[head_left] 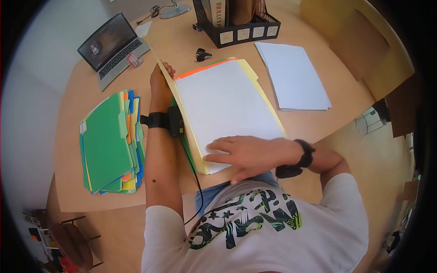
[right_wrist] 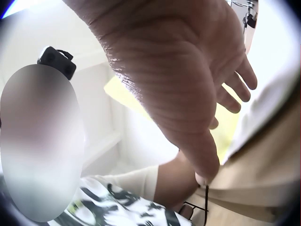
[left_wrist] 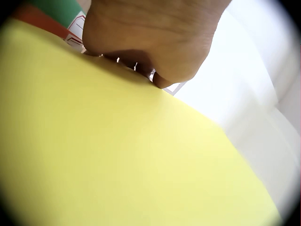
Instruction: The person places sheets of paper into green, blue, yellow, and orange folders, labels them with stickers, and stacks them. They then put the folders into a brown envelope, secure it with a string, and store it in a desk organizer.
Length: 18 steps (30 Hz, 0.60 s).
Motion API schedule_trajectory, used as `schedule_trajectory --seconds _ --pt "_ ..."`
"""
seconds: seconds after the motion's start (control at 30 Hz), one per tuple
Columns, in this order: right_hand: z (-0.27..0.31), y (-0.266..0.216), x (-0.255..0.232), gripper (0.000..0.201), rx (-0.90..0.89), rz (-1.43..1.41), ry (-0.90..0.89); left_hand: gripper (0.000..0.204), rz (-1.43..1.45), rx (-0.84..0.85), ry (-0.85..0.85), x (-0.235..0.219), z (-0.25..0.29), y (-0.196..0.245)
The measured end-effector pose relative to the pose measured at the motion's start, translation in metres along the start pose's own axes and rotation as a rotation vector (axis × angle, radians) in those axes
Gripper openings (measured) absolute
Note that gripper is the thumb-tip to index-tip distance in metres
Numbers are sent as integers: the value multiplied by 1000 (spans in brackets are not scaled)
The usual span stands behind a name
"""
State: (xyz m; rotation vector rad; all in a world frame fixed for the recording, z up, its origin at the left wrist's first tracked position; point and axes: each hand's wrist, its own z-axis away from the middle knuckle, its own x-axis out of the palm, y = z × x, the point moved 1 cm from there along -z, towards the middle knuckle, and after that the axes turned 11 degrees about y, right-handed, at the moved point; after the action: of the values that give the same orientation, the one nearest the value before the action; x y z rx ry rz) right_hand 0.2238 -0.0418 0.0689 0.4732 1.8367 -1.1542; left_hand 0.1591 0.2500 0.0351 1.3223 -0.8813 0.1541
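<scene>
On the worktop [head_left: 132,84], your yellow folder [head_left: 249,73] stood part-open at centre, paper [head_left: 227,104] already inside; a separate white stack [head_left: 296,77] lay upper right. Left hand [left_wrist: 155,37]: fingers curled round the flap. Right hand [head_left: 246,157]: fingers spread, over the paper.

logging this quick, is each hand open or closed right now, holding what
Left hand: closed, fingers curled at the edge of the raised yellow folder cover.
Right hand: open, fingers spread over the white paper, gripping nothing.
</scene>
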Motion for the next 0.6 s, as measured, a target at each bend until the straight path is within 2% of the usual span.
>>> schedule_trajectory --seconds 0.03,0.07,0.1,0.13,0.17,0.2,0.23,0.27,0.37,0.47,0.6 --pt "6 5 -13 76 -50 49 12 21 83 4 -41 -1 -1 -2" --pt "9 8 -38 73 -50 90 -40 18 250 -15 -158 -17 -19 -10" --pt "3 14 -68 68 2 83 -84 16 262 -95 -185 -33 -34 -15" --pt "-4 29 -95 62 0 -15 -17 15 275 -175 -208 -45 -44 -19" --pt "-13 47 -120 53 46 -98 89 17 270 -180 -204 -51 -49 -20" --pt "-27 55 -143 42 214 -62 177 21 265 -184 -201 -54 -52 -21" --pt "-39 84 -152 32 369 -225 300 24 259 -186 -199 -56 -54 -23" --pt "-53 109 -153 31 470 -170 418 25 272 -199 -248 -59 -55 -25" --pt "-87 191 -142 42 532 212 371 26 317 -255 -433 -69 -67 -27" --pt "-104 246 -109 51 471 283 596 27 398 -328 -669 -72 -80 -30" --pt "-130 276 -92 53 494 95 544 28 511 -246 -851 -55 -79 -28"
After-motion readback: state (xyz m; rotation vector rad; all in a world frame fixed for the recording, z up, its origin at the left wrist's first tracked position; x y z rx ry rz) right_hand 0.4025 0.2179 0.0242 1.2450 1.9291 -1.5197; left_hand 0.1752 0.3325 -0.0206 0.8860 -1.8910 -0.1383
